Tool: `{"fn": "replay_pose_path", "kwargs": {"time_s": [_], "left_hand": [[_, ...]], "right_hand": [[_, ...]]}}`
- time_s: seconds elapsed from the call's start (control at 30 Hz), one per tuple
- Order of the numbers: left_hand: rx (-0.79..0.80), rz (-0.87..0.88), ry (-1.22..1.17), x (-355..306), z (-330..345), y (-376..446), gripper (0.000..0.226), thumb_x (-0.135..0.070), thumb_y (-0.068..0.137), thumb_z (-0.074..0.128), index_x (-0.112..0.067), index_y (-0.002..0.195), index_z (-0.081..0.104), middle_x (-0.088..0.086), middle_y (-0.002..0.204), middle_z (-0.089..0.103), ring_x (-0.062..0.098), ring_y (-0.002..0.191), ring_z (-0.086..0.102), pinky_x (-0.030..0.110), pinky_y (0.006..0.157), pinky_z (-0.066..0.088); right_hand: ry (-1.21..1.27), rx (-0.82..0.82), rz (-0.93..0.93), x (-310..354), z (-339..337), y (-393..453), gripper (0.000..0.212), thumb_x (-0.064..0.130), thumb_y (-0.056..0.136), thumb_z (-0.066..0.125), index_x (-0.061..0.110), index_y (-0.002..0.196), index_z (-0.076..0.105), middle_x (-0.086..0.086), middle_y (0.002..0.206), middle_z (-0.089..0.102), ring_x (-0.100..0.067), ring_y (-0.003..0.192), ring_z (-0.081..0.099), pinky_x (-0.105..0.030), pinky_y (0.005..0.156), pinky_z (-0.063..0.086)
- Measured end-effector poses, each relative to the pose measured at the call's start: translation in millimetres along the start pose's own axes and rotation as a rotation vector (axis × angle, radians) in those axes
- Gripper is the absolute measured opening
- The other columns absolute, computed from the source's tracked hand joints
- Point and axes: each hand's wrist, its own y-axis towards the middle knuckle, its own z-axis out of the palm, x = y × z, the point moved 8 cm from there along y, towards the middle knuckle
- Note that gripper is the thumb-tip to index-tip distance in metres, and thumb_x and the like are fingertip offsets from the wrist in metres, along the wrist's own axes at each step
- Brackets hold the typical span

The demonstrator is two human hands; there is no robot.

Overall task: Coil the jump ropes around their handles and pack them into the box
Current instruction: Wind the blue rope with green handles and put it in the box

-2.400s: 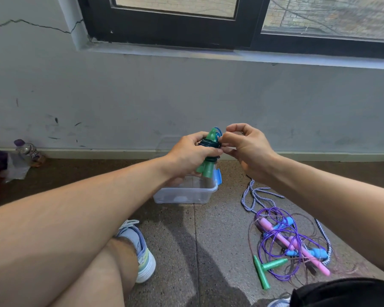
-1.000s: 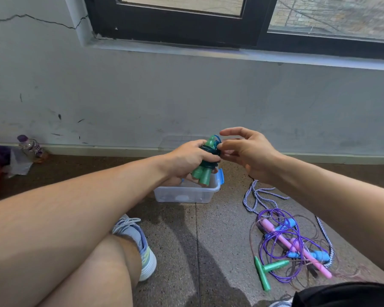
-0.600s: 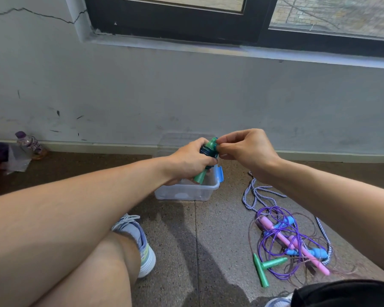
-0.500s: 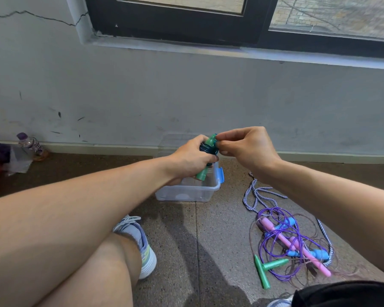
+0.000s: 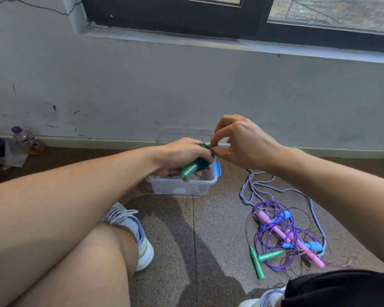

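Observation:
My left hand (image 5: 182, 152) grips a pair of green jump-rope handles (image 5: 188, 170) with dark teal rope wound round them, held just above the clear plastic box (image 5: 182, 188) with its blue latch (image 5: 217, 169). My right hand (image 5: 242, 140) pinches the rope at the upper tip of the handles. On the floor to the right lies a tangle of ropes: purple cord (image 5: 273, 231), pink handles (image 5: 297, 240), blue handles (image 5: 313, 245), green handles (image 5: 262, 258) and a blue-and-white braided rope (image 5: 253, 185).
The box stands near the grey wall under a dark window frame. Its clear lid (image 5: 184, 135) leans against the baseboard. A plastic bottle (image 5: 23, 137) lies far left. My bent knee and a sneaker (image 5: 131, 227) fill the lower left.
The green bundle has dropped lower and tilted flatter, closer over the box. My right hand has opened its outer fingers while still pinching the rope at the handle tip.

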Motion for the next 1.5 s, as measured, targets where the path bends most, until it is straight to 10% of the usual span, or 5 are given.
{"fn": "replay_pose_path", "kwargs": {"time_s": [0.27,0.83,1.2,1.5], "left_hand": [[0.141,-0.114,0.231,20,8,-6,0.034,-0.032,0.075,0.084,-0.015,0.101,0.069,0.004,0.081,0.07,0.014,0.057,0.055,0.023,0.049,0.04],[-0.228,0.135,0.176,2,-16,0,0.022,-0.014,0.074,0.075,-0.013,0.094,0.066,0.003,0.06,0.062,0.018,0.05,0.054,0.028,0.043,0.044],[-0.084,0.099,0.232,2,3,-4,0.028,-0.016,0.071,0.081,-0.009,0.093,0.065,0.0,0.061,0.06,0.017,0.053,0.053,0.033,0.051,0.044],[0.091,-0.099,0.25,17,9,-3,0.019,-0.019,0.076,0.08,-0.019,0.089,0.066,0.002,0.074,0.062,0.015,0.053,0.05,0.023,0.045,0.038]], "right_hand": [[-0.118,-0.05,-0.175,12,-2,-7,0.006,0.017,0.084,0.07,0.013,0.086,0.065,0.002,0.064,0.059,-0.024,0.053,0.045,-0.028,0.053,0.045],[0.049,-0.01,0.141,-19,5,0,0.017,0.043,0.086,0.075,0.03,0.094,0.08,0.006,0.086,0.067,-0.012,0.075,0.058,-0.032,0.073,0.049],[0.203,0.212,0.29,-25,20,-4,0.018,0.041,0.074,0.085,0.026,0.08,0.076,0.008,0.073,0.063,-0.003,0.058,0.05,-0.013,0.051,0.035],[0.186,0.235,0.174,-12,30,-12,0.014,0.029,0.088,0.074,0.018,0.095,0.07,0.008,0.084,0.07,-0.011,0.078,0.063,-0.01,0.066,0.043]]}}
